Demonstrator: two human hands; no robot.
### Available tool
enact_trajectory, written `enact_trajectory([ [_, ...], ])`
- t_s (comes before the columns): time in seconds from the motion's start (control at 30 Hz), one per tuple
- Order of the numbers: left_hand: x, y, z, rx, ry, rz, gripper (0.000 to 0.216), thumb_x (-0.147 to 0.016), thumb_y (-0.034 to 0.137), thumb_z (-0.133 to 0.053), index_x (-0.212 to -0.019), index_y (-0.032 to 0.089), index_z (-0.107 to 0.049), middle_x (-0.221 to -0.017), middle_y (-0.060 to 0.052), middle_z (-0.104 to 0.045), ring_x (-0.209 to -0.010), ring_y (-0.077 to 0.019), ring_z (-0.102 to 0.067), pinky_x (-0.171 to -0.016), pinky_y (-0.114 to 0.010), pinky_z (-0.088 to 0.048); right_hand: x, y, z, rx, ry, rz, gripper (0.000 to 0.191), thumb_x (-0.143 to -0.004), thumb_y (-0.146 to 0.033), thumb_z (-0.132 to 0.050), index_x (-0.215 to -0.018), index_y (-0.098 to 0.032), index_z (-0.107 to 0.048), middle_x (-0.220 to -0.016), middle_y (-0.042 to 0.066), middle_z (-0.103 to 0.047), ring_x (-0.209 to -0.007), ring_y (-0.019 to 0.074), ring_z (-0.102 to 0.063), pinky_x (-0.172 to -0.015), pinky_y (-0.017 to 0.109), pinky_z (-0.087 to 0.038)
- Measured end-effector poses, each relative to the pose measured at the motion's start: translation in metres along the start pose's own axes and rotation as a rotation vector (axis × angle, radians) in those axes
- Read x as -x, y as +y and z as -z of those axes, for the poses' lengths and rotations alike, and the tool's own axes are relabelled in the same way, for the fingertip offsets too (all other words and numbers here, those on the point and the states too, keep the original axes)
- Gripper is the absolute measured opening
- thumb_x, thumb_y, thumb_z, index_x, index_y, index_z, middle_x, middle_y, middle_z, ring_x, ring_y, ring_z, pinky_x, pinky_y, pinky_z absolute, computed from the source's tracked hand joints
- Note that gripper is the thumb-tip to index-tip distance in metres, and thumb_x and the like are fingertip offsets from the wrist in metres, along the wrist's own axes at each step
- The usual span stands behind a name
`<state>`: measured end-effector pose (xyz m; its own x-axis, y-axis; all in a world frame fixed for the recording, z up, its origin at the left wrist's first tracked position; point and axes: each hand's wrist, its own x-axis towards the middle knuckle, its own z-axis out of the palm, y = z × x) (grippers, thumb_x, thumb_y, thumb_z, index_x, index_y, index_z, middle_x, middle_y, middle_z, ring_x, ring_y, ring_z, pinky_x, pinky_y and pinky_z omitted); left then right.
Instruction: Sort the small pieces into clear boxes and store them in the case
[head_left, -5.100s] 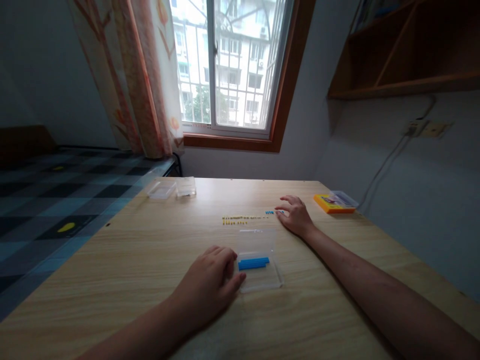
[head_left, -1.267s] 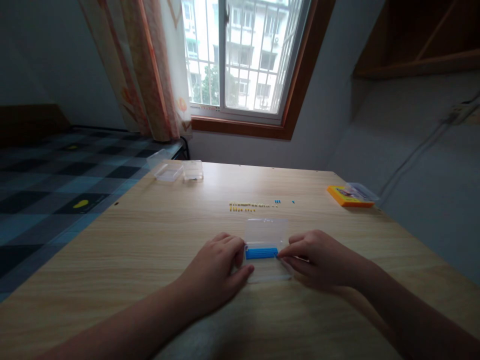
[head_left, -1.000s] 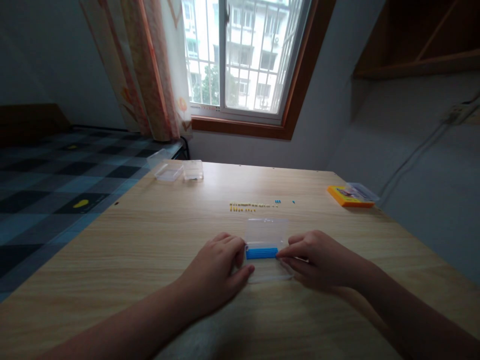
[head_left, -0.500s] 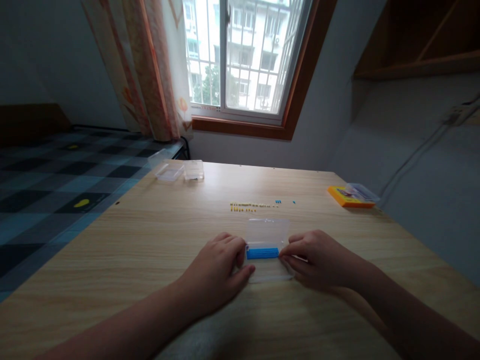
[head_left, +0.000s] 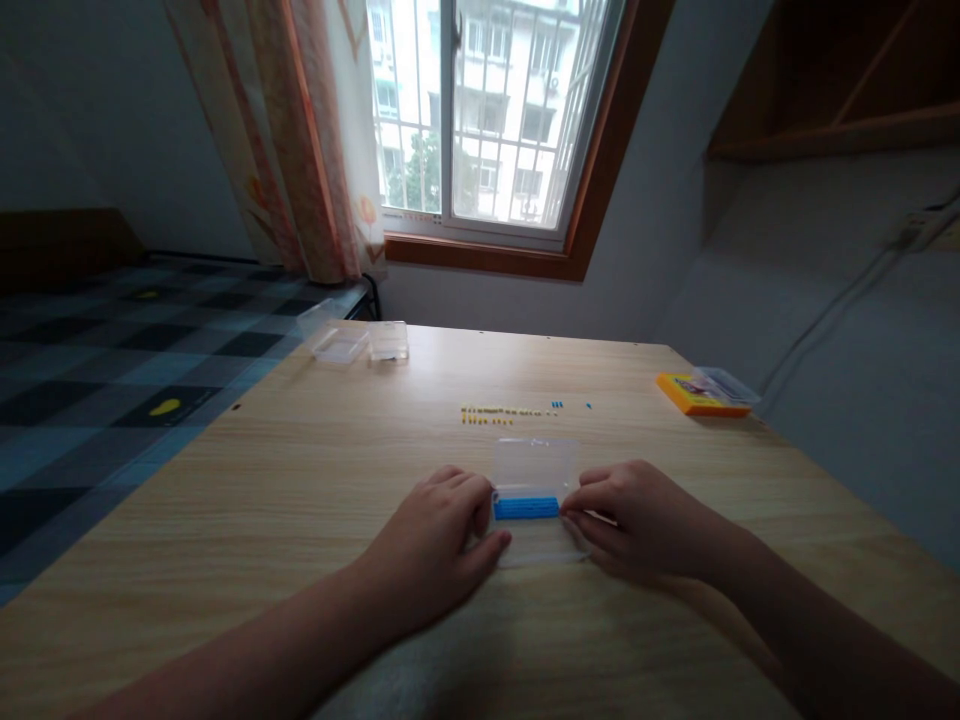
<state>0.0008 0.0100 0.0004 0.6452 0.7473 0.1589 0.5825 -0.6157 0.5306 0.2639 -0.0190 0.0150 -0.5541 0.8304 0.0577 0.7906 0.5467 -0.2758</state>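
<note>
Head view had both bare hands working around a small clear plastic box (head_left: 540,545) on a light wood table (head_left: 285,500), with its see-through lid (head_left: 536,462) open on the far side. Inside sat a bunch of bright blue rods (head_left: 526,508), lined up side by side and running left to right along the back part of the box, with the front part showing just clear plastic. Left hand (head_left: 442,525) was at the box's left edge, fingers curled and thumb sticking out apart from them by the near corner; honestly couldn't tell if it was gripping the rim or just resting there. Right hand (head_left: 630,515) had its thumb and index tips drawn together right at the right end of the rods, but whether something tiny was pinched in there, no clue, the tips hid it. Just past the lid were two rows of little yellow bits (head_left: 493,410), then a small group of blue bits (head_left: 556,405) and a lone blue piece (head_left: 589,406) off to the right. Over by the table's right edge lay an orange-and-yellow case (head_left: 686,395), and two more clear containers (head_left: 388,340) sat side by side at the far left corner, near a checkered bed (head_left: 165,360).
</note>
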Motion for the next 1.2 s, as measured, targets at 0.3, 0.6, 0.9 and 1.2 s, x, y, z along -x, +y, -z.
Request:
enact_trajectory([
  [0.3,-0.001,0.002,0.001,0.0,0.0,0.011,0.02,-0.083,0.025,-0.063,-0.072,0.022,-0.047,-0.082,-0.003,-0.06,-0.088,-0.0238,-0.054,-0.076,-0.034,-0.041,0.0,-0.004,-0.004,-0.078,-0.024,0.033,0.021,-0.09,-0.018,-0.056,-0.091,-0.022,-0.076,-0.078,0.0,-0.067,-0.066,0.0088,-0.055,-0.061,0.023,-0.031],
  [0.6,0.0,0.002,0.0,-0.007,0.0,0.011,0.018,-0.083,0.026,-0.063,-0.073,0.022,-0.048,-0.083,-0.003,-0.06,-0.088,-0.0238,-0.054,-0.075,-0.034,-0.042,-0.001,-0.003,-0.008,-0.083,-0.016,0.029,0.021,-0.091,-0.017,-0.056,-0.09,-0.022,-0.076,-0.079,0.0,-0.067,-0.067,0.0086,-0.055,-0.061,0.022,-0.032],
  [0.9,0.0,0.0,-0.001,-0.01,0.005,-0.006,0.019,-0.083,0.026,-0.063,-0.073,0.022,-0.048,-0.082,-0.003,-0.06,-0.087,-0.0235,-0.054,-0.076,-0.035,-0.041,-0.001,-0.006,-0.008,-0.109,-0.001,0.028,0.022,-0.09,-0.017,-0.056,-0.091,-0.024,-0.077,-0.076,-0.001,-0.063,-0.063,0.0072,-0.051,-0.059,0.021,-0.03],
  [1.2,0.0,0.0,-0.001,-0.007,0.004,-0.007,0.02,-0.083,0.025,-0.063,-0.073,0.022,-0.047,-0.081,-0.002,-0.059,-0.087,-0.0236,-0.053,-0.076,-0.035,-0.041,-0.002,-0.004,-0.01,-0.103,-0.005,0.025,0.021,-0.092,-0.019,-0.055,-0.091,-0.024,-0.076,-0.08,-0.001,-0.066,-0.068,0.0082,-0.055,-0.063,0.021,-0.033],
])
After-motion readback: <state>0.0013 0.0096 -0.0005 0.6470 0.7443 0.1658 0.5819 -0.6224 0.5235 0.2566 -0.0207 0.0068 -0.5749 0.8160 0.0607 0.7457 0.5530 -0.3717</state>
